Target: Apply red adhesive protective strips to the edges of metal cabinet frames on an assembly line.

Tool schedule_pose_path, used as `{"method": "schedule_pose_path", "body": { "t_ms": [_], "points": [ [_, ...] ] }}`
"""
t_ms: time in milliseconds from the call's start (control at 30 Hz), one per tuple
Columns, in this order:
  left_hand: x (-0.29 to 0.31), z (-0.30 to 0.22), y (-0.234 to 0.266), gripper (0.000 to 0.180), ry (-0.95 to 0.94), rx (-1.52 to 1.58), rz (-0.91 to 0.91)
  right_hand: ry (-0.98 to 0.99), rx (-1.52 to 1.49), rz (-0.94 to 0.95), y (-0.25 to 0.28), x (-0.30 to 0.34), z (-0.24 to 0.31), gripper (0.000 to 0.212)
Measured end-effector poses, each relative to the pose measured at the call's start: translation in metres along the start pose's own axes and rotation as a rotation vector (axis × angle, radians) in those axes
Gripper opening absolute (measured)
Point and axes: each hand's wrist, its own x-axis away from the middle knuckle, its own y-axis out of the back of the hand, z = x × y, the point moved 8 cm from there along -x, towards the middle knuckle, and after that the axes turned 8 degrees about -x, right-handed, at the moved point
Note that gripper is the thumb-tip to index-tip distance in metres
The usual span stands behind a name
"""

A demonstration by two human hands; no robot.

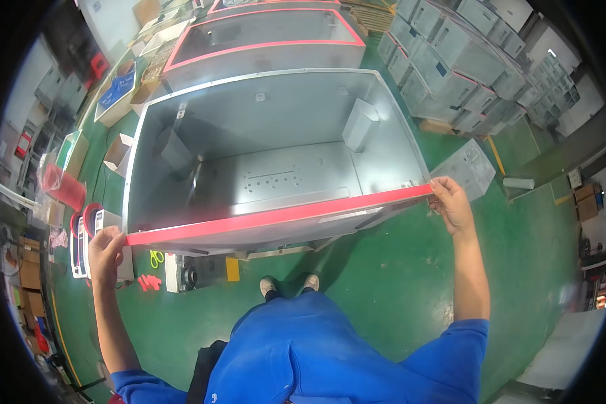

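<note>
A large open-topped metal box (276, 158) stands in front of me, with grey walls and a row of small holes in its floor. Along its near rim runs a red strip (283, 214), which looks like tape. My left hand (107, 253) is closed in a pinch on the strip's left end, at the box's near left corner. At the near right corner my right hand (449, 201) pinches the other end between thumb and fingers. The box's other rims show bare metal.
Behind stands another metal box (269, 60) with red-edged rims. Grey metal cases (444, 54) are stacked at the far right. On the left are a pink roll (66, 187), tape dispensers (87, 239), yellow-green scissors (156, 259) and red scraps (149, 282).
</note>
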Motion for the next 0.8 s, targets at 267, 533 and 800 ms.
{"method": "schedule_pose_path", "body": {
  "t_ms": [267, 533, 800],
  "points": [
    [-0.001, 0.002, 0.001, 0.01, 0.008, 0.007, -0.02, 0.185, 0.233, -0.094, 0.0, 0.006, 0.017, 0.022],
    [0.0, 0.001, 0.001, 0.01, 0.01, 0.007, -0.025, 0.952, 0.881, -0.21, -0.067, 0.062, 0.065, 0.029],
    [0.002, -0.001, 0.0, 0.01, 0.011, 0.015, -0.026, 1.117, 1.073, 0.114, -0.135, 0.08, 0.048, 0.043]
  ]
}}
